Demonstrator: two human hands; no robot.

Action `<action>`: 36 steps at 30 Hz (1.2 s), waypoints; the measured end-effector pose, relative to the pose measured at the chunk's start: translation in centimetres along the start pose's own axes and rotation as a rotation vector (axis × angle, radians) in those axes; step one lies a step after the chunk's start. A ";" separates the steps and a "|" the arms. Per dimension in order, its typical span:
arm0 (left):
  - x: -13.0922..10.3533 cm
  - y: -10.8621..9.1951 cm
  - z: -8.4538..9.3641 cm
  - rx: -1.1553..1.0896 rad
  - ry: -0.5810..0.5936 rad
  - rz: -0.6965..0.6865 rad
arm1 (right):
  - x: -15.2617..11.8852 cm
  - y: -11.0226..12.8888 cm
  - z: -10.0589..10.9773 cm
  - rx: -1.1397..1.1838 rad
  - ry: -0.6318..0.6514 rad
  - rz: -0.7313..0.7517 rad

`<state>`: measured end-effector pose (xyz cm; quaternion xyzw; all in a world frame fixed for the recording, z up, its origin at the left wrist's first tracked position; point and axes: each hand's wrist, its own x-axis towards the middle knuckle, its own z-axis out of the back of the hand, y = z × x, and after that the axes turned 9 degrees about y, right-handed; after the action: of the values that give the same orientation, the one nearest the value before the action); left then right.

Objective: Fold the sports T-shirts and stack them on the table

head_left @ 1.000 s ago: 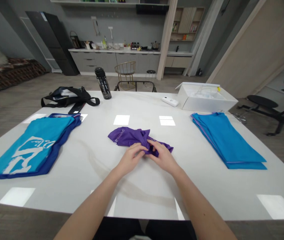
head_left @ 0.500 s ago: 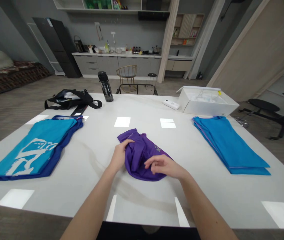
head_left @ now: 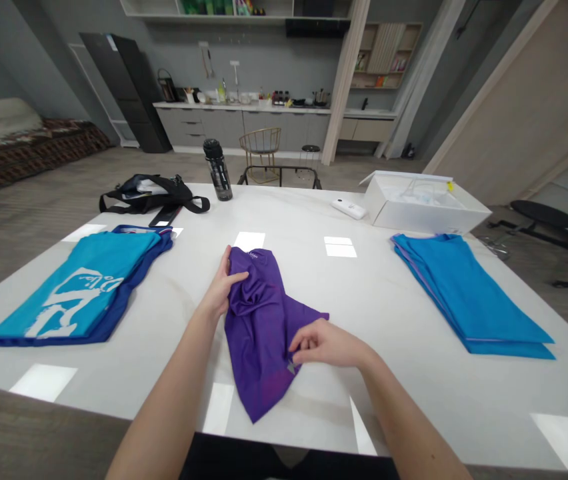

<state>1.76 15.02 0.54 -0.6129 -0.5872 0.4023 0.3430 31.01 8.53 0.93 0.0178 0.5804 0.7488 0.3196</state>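
Note:
A thin purple garment (head_left: 264,313) lies in the middle of the white table, creased, with pale lettering at its far edge and a small grey mark at its right side. At the garment's upper left edge is my left hand (head_left: 219,287), closed on the cloth with the thumb on top. My right hand (head_left: 327,343) is at the right side, its fingers curled in and pinching the cloth beside the grey mark. The fingertips of that hand are partly hidden.
Folded turquoise and dark blue clothes (head_left: 84,287) lie on the left, folded blue cloth (head_left: 469,293) on the right. Behind are a black bag (head_left: 154,193), a phone (head_left: 165,215), a dark bottle (head_left: 218,170), a white device (head_left: 349,209) and a white box (head_left: 424,203).
The purple garment has been spread from a bunch, one end now reaching toward the near table edge. My left hand moved left and away; my right hand lowered and closed on the cloth.

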 end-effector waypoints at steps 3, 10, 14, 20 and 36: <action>-1.1 0.2 -0.6 0.095 0.158 0.015 | 0.6 -0.4 0.3 -0.109 -0.446 0.056; -3.6 1.4 -2.5 0.256 0.475 0.062 | 2.4 -0.5 0.3 0.310 -0.528 0.257; -5.3 1.5 -5.8 0.600 0.904 0.010 | 2.6 0.1 0.3 0.553 -0.511 0.338; -6.1 2.7 -8.0 0.618 0.823 -0.059 | 2.2 -0.3 1.2 0.839 -0.788 0.300; -4.7 4.3 -7.8 0.303 0.161 -0.100 | 2.0 -0.1 0.6 0.211 -1.012 0.204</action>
<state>10.73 10.45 0.62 -0.5544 -0.5204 0.4183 0.4969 29.70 10.11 0.31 0.4655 0.4210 0.6115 0.4818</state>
